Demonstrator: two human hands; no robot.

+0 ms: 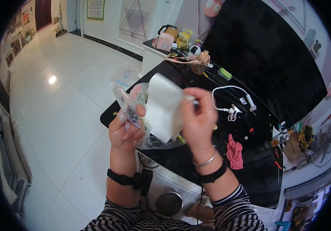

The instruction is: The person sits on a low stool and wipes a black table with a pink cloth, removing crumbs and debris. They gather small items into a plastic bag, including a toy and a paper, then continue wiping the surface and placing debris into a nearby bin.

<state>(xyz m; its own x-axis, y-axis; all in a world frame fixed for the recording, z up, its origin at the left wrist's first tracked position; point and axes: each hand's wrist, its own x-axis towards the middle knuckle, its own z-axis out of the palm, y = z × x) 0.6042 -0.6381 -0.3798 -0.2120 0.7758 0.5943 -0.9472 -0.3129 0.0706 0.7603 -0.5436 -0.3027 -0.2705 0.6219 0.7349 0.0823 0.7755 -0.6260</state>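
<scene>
My left hand (pixel 128 131) is closed on a bunch of clear plastic bags (pixel 129 108), one with something dark inside and one with something pink. Close to its right, a white sheet (pixel 164 106), curved and smooth, stands over the left part of the black glossy table (pixel 180 166). My right hand (pixel 198 115) is at the sheet's right edge, blurred, with its thumb and fingers pinched together. A small pale and shiny item shows at its fingertips; what it is cannot be told. More clear plastic hangs below the sheet, between the hands.
Right of my hands lie a white clip-on lamp (pixel 235 112) with a bent neck and a pink cloth (pixel 235 153). A green-labelled pack (pixel 224 74) and a pink strap (pixel 182 60) are at the back. A round metal bowl (pixel 169 203) stands below, near my body. A fan (pixel 326 141) is far right.
</scene>
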